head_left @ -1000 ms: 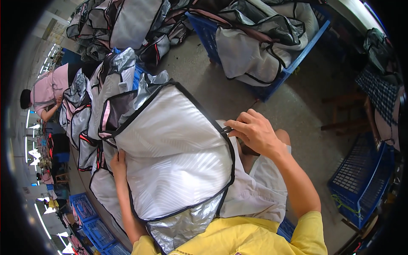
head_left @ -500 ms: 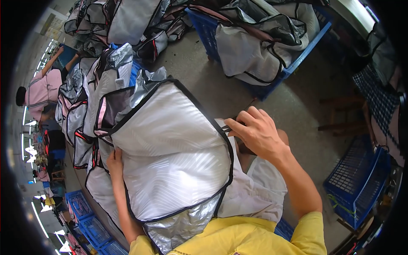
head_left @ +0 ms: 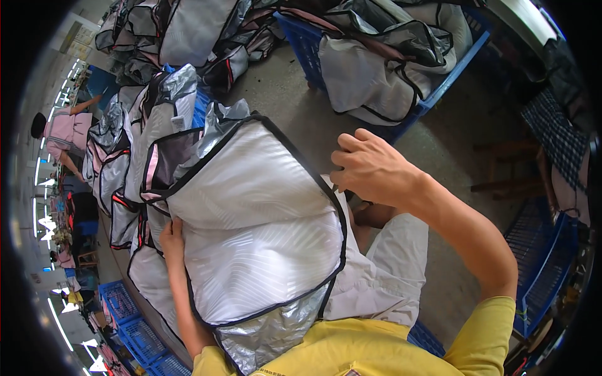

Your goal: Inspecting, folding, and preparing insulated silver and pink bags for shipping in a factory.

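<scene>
A large white insulated bag (head_left: 257, 263) with black edge binding and a silver foil lining lies across my lap. My left hand (head_left: 172, 241) is closed on its left edge, the fingers partly hidden by the fabric. My right hand (head_left: 370, 166) is raised off the bag's right corner, fingers curled in. Something small and dark shows under its fingertips, too hidden to name. Further bags (head_left: 116, 160) with silver, white and pink panels and red-black trim are heaped against the left side of the one on my lap.
A blue plastic crate (head_left: 433, 94) full of similar bags stands ahead to the right. More bags (head_left: 194, 31) pile up at the far left. Blue crates (head_left: 141, 338) sit at lower left, another blue crate (head_left: 542, 269) at right beside a wooden stool (head_left: 508, 169). A person in pink (head_left: 69, 131) works at far left.
My right hand has drawn away from the bag's right corner, up and slightly right, with its elbow swinging outward. My left hand keeps its hold. The person at far left has shifted posture.
</scene>
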Tool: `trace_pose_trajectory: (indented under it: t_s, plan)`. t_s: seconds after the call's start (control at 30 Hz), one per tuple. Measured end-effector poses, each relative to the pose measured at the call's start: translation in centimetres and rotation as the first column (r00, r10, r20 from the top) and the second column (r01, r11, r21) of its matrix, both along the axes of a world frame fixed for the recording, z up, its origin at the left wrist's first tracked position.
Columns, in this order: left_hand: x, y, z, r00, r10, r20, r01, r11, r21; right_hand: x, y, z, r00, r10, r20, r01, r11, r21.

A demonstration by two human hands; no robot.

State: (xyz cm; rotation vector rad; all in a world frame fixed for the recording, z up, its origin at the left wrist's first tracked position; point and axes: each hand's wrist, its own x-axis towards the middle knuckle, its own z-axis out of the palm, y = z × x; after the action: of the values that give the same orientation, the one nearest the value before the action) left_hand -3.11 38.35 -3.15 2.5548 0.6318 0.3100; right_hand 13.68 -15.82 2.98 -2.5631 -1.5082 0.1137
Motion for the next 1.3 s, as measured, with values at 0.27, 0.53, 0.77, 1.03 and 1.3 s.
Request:
trace_pose_trajectory:
  t_s: [0.27, 0.53, 0.77, 1.03, 1.3]
  plan:
    - [-0.5, 0.7, -0.3, 1.000, 0.018, -0.004, -0.018, 0.999, 0.029, -5.6, -2.9, -3.9, 0.856, -0.456, -0.243, 0.516, 0.741, 0.428]
    - [-0.1, -0.3, -0.3, 1.000, 0.008, 0.029, -0.006, 0.998, -0.055, -11.5, 3.3, -6.9, 0.697, -0.658, -0.286, 0.690, 0.506, 0.517]
    - [-0.2, -1.0, 0.4, 1.000, 0.009, 0.017, -0.009, 1.000, -0.016, -12.6, 3.8, -7.2, 0.660, -0.686, -0.308, 0.719, 0.457, 0.523]
    - [0.0, -0.1, -0.8, 0.999, 0.009, 0.032, -0.009, 1.000, -0.012, -12.1, 3.6, -6.0, 0.633, -0.687, -0.357, 0.751, 0.433, 0.500]
    - [-0.1, -1.0, -1.1, 0.999, 0.039, 0.012, -0.039, 0.996, 0.074, -11.9, 4.1, -7.6, 0.545, -0.513, -0.663, 0.823, 0.174, 0.541]
